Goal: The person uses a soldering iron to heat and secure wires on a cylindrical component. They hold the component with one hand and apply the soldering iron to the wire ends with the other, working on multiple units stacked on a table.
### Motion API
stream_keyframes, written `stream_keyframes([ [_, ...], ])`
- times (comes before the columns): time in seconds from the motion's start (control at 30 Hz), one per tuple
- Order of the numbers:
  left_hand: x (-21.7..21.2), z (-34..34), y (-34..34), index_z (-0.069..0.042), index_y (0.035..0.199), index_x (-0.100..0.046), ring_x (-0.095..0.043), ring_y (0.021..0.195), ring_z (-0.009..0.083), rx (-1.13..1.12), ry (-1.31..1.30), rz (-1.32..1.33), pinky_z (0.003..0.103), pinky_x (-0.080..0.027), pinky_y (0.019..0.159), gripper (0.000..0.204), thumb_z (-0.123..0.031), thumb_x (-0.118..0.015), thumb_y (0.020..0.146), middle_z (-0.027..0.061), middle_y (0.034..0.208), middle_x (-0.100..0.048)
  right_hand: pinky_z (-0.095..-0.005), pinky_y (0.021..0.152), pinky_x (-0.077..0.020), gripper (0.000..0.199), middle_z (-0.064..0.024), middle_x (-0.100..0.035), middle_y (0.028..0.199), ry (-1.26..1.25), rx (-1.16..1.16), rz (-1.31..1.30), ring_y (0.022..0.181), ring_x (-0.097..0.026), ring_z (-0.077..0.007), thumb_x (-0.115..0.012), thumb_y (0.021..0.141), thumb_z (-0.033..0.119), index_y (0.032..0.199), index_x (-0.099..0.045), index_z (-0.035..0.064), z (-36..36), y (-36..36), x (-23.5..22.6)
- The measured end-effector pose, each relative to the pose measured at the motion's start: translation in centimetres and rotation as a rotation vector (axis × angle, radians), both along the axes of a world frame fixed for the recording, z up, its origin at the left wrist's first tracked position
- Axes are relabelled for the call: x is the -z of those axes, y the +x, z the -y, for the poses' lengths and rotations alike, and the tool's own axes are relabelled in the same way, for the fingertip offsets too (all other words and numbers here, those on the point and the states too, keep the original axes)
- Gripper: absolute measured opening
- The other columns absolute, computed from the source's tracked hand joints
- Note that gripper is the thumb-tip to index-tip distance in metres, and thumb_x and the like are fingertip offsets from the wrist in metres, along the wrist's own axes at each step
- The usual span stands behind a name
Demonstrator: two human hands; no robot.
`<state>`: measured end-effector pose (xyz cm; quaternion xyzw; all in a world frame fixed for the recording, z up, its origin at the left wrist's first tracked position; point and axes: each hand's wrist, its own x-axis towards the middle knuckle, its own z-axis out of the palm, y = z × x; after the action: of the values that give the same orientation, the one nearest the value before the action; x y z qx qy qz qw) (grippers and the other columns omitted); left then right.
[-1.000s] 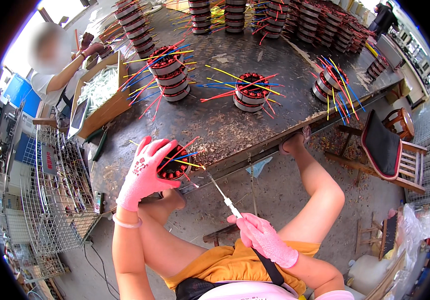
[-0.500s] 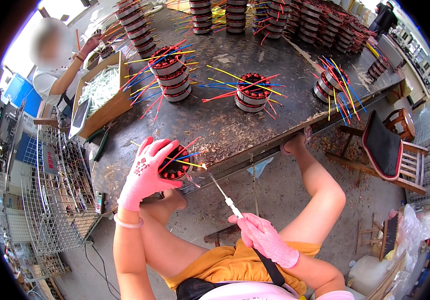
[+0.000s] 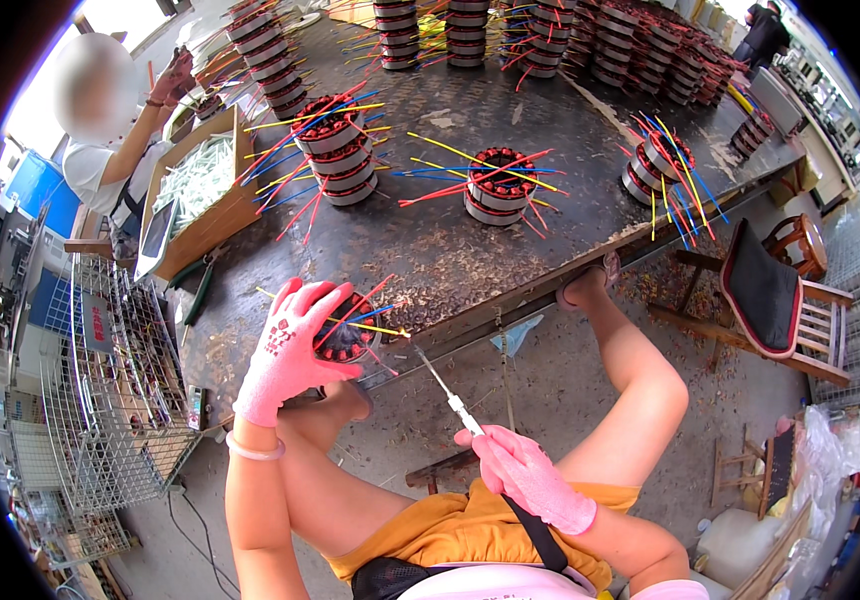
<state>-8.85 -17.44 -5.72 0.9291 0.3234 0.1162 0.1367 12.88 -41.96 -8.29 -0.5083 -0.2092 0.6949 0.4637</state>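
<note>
Right now the left hand [image 3: 290, 345] wraps around a small round coil [image 3: 346, 332] at the near edge of the table [image 3: 470, 260]. The fingers curl over its left side and hold it tight. Yellow, red and blue wires [image 3: 375, 322] stick out of the coil, mostly toward the right.

The right hand [image 3: 528, 478] is lower down, over the lap, and well apart from the coil. It is closed around the white handle of a thin tool [image 3: 445, 385]. The tool is long and straight. It slants up and to the left, from the right hand toward the coil. Its tip sits just beside the ends of the wires, near the table edge. I cannot tell if the tip touches a wire.

So the coil lies up and to the left of the right hand, and the left hand is much nearer to it.

More coils [image 3: 498, 188] with bright wires stand farther back on the table. A cardboard box [image 3: 200, 205] sits at the left, and another person [image 3: 115, 160] works beside it. A wooden chair [image 3: 785, 300] stands at the right.
</note>
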Motion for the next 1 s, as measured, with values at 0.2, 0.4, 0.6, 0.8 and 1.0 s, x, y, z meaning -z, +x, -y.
stream_keyframes([
  [0.2, -0.19, 0.28, 0.17, -0.011, 0.138, -0.055, -0.047, 0.129, 0.0378, -0.011, 0.015, 0.007, 0.052, -0.028, 0.119, 0.095, -0.029, -0.090, 0.052, 0.0155, 0.134, -0.054, -0.0188, 0.054, -0.0299, 0.037, 0.0057, -0.043, 0.068, -0.010, 0.009, 0.003, 0.058, -0.039, -0.0037, -0.047, 0.106, 0.023, 0.130, -0.055, -0.0039, 0.07, 0.13, -0.18],
  [0.4, -0.04, 0.16, 0.07, -0.010, 0.138, -0.055, -0.046, 0.130, 0.0392, -0.009, 0.009, 0.001, 0.051, -0.028, 0.119, 0.096, -0.028, -0.090, 0.051, 0.0160, 0.135, -0.054, -0.0186, 0.054, -0.0295, 0.036, 0.0058, -0.043, 0.068, -0.008, -0.006, 0.013, 0.058, -0.039, -0.0031, -0.047, 0.106, 0.022, 0.129, -0.056, -0.0034, -0.12, 0.15, -0.50],
  [0.6, 0.21, 0.08, -0.02, -0.008, 0.137, -0.054, -0.047, 0.129, 0.0384, -0.003, 0.031, -0.002, 0.052, -0.029, 0.119, 0.096, -0.027, -0.090, 0.050, 0.0164, 0.134, -0.055, -0.0188, 0.054, -0.0301, 0.035, 0.0061, -0.044, 0.069, -0.020, 0.009, -0.008, 0.058, -0.039, -0.0033, -0.046, 0.106, 0.021, 0.129, -0.056, -0.0035, -0.25, 0.01, -0.13],
  [0.8, 0.26, 0.00, -0.05, -0.008, 0.137, -0.054, -0.048, 0.129, 0.0379, 0.004, 0.030, -0.001, 0.052, -0.028, 0.119, 0.096, -0.027, -0.090, 0.051, 0.0164, 0.134, -0.055, -0.0189, 0.054, -0.0305, 0.036, 0.0056, -0.043, 0.065, 0.000, 0.018, -0.012, 0.057, -0.039, -0.0034, -0.046, 0.106, 0.024, 0.129, -0.056, -0.0034, -0.07, 0.05, -0.07],
  [1.0, 0.14, 0.08, 0.01, -0.008, 0.138, -0.054, -0.048, 0.130, 0.0371, 0.008, 0.018, 0.004, 0.052, -0.028, 0.120, 0.096, -0.026, -0.090, 0.051, 0.0165, 0.135, -0.055, -0.0193, 0.054, -0.0310, 0.038, 0.0050, -0.044, 0.064, -0.007, 0.002, 0.008, 0.056, -0.039, -0.0034, -0.046, 0.106, 0.026, 0.128, -0.057, -0.0031, -0.27, 0.15, -0.50],
])
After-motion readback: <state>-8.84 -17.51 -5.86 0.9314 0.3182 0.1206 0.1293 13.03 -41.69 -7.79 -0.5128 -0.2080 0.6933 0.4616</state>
